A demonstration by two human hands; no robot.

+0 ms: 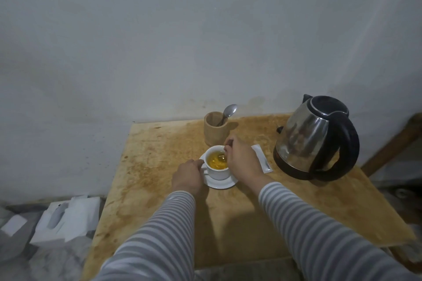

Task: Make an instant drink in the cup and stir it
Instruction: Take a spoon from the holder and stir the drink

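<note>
Striped sleeves (pixel 159 230) reach in: left hand (pixel 188 177) pinches the white cup's (pixel 215 172) handle at 9 o'clock, right hand (pixel 241 162) grips a spoon (pixel 221 157) dipped in yellow drink. Cup sits on its saucer (pixel 220 183) mid-table; wooden holder (pixel 215 129) at 12 o'clock carries another spoon.

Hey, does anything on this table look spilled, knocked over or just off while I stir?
No spill shows. The cup sits upright on its saucer, with the yellow drink inside. The kettle and wooden holder stand upright. The only oddities are brown stains across the table and a sachet lying flat beside the kettle.
</note>
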